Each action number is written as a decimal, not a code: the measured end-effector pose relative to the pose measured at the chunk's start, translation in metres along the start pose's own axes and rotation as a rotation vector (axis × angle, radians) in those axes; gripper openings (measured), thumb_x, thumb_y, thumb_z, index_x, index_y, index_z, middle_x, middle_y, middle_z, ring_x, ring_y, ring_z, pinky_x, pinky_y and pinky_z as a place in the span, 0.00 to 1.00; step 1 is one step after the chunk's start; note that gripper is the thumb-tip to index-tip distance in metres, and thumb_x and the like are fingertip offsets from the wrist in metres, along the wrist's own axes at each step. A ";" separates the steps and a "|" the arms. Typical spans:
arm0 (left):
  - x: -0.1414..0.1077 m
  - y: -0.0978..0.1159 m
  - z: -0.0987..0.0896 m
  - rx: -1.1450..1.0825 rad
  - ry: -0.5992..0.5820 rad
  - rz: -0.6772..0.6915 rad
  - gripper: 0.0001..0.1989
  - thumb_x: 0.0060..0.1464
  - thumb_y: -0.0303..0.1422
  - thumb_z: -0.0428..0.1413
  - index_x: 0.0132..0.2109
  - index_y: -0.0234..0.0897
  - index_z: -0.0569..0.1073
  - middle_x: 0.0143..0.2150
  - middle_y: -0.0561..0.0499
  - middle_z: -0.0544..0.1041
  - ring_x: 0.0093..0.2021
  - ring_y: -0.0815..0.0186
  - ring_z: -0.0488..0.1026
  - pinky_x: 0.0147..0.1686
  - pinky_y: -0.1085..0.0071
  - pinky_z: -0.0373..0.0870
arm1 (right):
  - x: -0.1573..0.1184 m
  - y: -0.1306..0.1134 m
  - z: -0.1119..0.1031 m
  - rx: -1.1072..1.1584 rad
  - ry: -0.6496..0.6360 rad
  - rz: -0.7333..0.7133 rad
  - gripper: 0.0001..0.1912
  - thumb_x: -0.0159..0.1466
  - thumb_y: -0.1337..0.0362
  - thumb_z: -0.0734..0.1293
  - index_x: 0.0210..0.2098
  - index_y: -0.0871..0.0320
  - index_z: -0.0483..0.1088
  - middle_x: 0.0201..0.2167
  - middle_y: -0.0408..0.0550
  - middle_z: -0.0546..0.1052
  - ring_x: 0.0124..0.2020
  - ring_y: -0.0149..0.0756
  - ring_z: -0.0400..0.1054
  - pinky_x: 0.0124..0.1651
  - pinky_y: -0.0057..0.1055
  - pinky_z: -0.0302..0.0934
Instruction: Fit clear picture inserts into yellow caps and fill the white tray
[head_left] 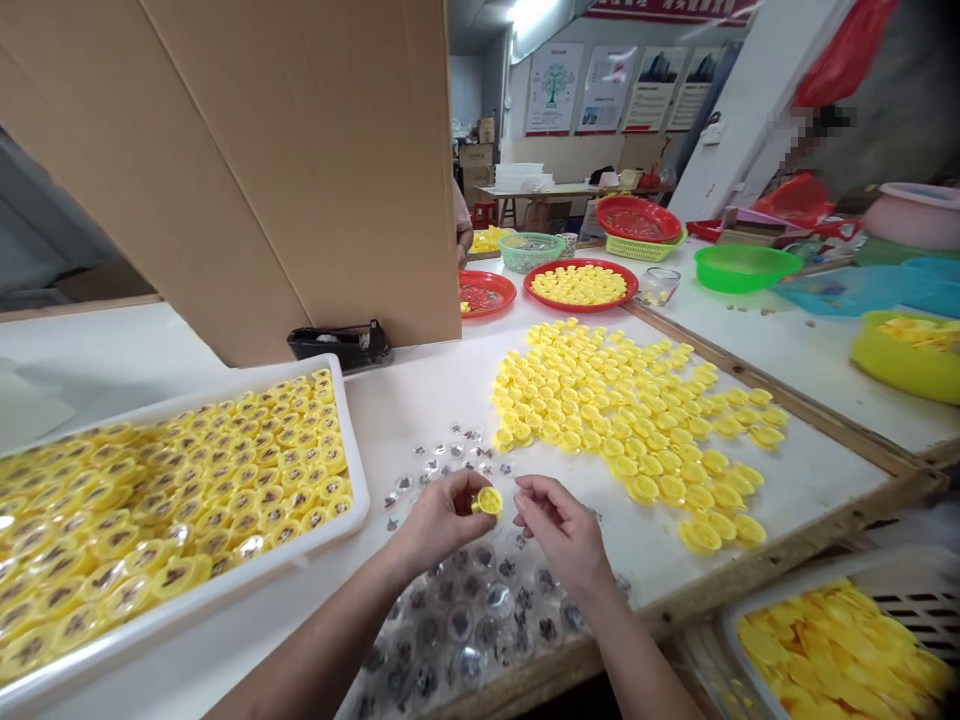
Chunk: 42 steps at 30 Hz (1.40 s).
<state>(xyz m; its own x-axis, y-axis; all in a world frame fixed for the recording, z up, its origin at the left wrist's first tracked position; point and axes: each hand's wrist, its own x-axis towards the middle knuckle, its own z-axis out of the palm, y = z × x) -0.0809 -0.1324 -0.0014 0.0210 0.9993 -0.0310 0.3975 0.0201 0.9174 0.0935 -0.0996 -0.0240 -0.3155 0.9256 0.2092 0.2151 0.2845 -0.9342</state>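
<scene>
Left hand (439, 522) pinches a round yellow plastic cap (488, 501) between thumb and fingertips; the grip is narrow, and the cap sits at the hand's right side, above the middle of the work table (787, 500). Right hand (561, 530) is empty, its fingers (531, 490) loosely curled and slightly spread, just beside the cap and not touching it.

Near the hands, a layer of clear plastic domes with dark centres (469, 620) lies below both wrists. A looser scatter of similar domes (442, 455) lies on the far side of the hands. Right of that scatter, many loose yellow caps (630, 430) are spread across the table.

Left: a white tray (225, 592) holds packed rows of yellow caps with dark centres. Near right: a white crate (731, 622) holds yellow discs.

Far: a cardboard sheet (225, 170) stands upright, with a black tape dispenser (337, 345) at its foot. A co-worker's hand (463, 235) shows just past its edge. A red plate (526, 285) holds more yellow caps, and a green basin (742, 265) stands to the right.
</scene>
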 end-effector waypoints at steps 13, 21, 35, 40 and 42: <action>-0.052 -0.005 -0.002 -0.278 0.070 -0.124 0.08 0.43 0.28 0.58 0.35 0.34 0.73 0.27 0.54 0.71 0.26 0.72 0.64 0.25 0.75 0.60 | -0.011 -0.044 0.008 -0.418 -0.445 -0.332 0.16 0.63 0.70 0.62 0.50 0.55 0.67 0.36 0.48 0.75 0.38 0.36 0.70 0.40 0.31 0.65; -0.059 0.001 -0.007 -0.253 0.112 -0.093 0.16 0.42 0.26 0.57 0.41 0.36 0.65 0.33 0.52 0.74 0.28 0.71 0.67 0.27 0.74 0.65 | -0.005 -0.071 0.005 -0.470 -0.515 -0.272 0.16 0.59 0.74 0.64 0.45 0.53 0.69 0.33 0.44 0.71 0.32 0.33 0.68 0.35 0.28 0.64; -0.063 0.006 -0.010 -0.275 0.079 -0.200 0.12 0.44 0.26 0.56 0.40 0.37 0.70 0.33 0.55 0.75 0.24 0.74 0.66 0.22 0.77 0.59 | -0.012 -0.068 0.009 -0.454 -0.477 -0.344 0.19 0.64 0.68 0.62 0.54 0.53 0.66 0.38 0.49 0.73 0.36 0.35 0.71 0.38 0.31 0.68; -0.065 0.003 -0.008 -0.247 0.088 -0.132 0.17 0.46 0.26 0.57 0.46 0.38 0.71 0.35 0.52 0.76 0.30 0.69 0.71 0.29 0.73 0.66 | -0.014 -0.068 0.011 -0.458 -0.418 -0.366 0.15 0.64 0.68 0.62 0.50 0.54 0.68 0.36 0.48 0.75 0.36 0.35 0.71 0.38 0.30 0.67; -0.064 0.000 -0.010 -0.373 0.064 -0.104 0.21 0.47 0.27 0.57 0.50 0.37 0.67 0.41 0.49 0.76 0.34 0.67 0.73 0.33 0.71 0.69 | -0.014 -0.068 0.011 -0.448 -0.395 -0.329 0.15 0.63 0.67 0.63 0.50 0.54 0.67 0.37 0.48 0.75 0.35 0.35 0.72 0.37 0.30 0.68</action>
<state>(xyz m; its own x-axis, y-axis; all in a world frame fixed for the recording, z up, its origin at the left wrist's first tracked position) -0.0910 -0.1964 0.0045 -0.0634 0.9911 -0.1174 0.0334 0.1197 0.9923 0.0733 -0.1351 0.0338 -0.7251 0.6372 0.2612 0.3854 0.6898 -0.6128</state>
